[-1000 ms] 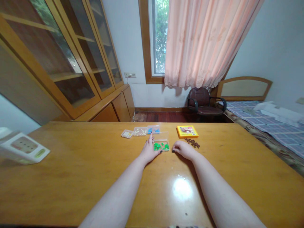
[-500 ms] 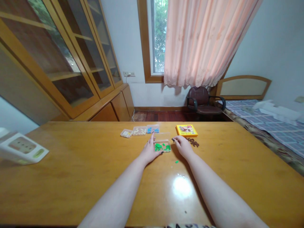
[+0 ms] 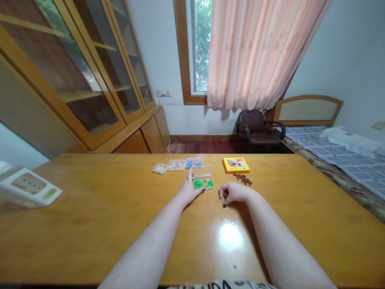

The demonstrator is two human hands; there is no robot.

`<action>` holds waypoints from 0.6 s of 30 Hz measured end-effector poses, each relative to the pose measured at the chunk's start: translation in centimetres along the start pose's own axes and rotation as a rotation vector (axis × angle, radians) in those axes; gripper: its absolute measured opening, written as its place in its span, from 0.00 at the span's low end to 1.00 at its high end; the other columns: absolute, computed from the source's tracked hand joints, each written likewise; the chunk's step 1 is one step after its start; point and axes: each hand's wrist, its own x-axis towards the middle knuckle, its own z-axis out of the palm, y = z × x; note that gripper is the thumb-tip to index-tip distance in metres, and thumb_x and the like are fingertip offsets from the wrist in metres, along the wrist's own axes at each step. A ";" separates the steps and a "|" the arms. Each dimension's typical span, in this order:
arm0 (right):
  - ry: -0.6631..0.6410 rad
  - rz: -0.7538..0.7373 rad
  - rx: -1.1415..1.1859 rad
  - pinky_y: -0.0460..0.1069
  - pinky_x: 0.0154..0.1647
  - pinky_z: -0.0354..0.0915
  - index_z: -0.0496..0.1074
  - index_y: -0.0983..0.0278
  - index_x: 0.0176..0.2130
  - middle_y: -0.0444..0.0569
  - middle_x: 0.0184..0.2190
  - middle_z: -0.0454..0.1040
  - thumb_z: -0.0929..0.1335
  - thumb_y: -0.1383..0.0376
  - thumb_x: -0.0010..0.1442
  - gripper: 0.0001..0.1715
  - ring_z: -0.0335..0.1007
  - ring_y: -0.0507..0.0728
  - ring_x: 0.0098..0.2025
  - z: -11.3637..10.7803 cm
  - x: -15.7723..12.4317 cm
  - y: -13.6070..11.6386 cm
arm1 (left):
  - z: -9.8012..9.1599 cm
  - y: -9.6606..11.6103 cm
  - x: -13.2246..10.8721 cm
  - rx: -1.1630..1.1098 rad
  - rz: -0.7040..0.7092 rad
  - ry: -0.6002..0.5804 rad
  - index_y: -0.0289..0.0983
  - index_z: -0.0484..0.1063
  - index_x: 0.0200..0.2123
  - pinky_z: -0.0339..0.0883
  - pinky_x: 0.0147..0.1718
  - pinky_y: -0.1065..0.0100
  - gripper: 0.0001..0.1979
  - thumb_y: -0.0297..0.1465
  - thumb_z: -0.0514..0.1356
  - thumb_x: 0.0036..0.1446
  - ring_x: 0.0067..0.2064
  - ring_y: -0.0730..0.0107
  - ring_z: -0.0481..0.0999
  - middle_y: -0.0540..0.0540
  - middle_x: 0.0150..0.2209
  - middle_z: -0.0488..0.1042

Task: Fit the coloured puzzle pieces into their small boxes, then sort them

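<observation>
Green piece (image 3: 223,204) partly hidden by right-hand fingers (image 3: 227,200); grip unclear.

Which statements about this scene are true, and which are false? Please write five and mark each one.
1. The left hand is at the box of green pieces. True.
2. The yellow box lies farther from the person than the brown pieces. True.
3. The right hand holds the yellow box. False: the right hand is at a single green piece.
4. The blue pieces lie loose on the table. False: the blue pieces are in a clear box.
5. The chair stands left of the bed. True.
</observation>
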 end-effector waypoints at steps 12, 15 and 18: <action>0.375 -0.046 -0.262 0.45 0.29 0.59 0.75 0.63 0.28 0.46 0.26 0.76 0.67 0.66 0.50 0.06 0.68 0.53 0.27 1.3 1.0 -1.0 | 0.0 -0.2 0.1 -0.004 -0.001 -0.014 0.38 0.33 0.65 0.57 0.55 0.52 0.57 0.31 0.68 0.40 0.56 0.54 0.65 0.31 0.59 0.58; 0.443 -0.096 -0.324 0.45 0.31 0.59 0.74 0.63 0.27 0.48 0.27 0.75 0.67 0.65 0.51 0.06 0.68 0.53 0.29 1.4 0.9 -1.6 | 0.0 -0.2 0.1 -0.003 0.001 -0.011 0.38 0.33 0.65 0.56 0.55 0.52 0.57 0.31 0.68 0.40 0.57 0.54 0.65 0.31 0.59 0.58; 0.557 -0.137 -0.283 0.45 0.30 0.58 0.73 0.64 0.27 0.47 0.26 0.73 0.66 0.64 0.54 0.08 0.66 0.52 0.28 1.4 0.7 -2.0 | 0.0 0.0 0.0 0.016 0.013 -0.026 0.39 0.34 0.65 0.56 0.56 0.52 0.56 0.31 0.68 0.40 0.57 0.54 0.64 0.32 0.59 0.58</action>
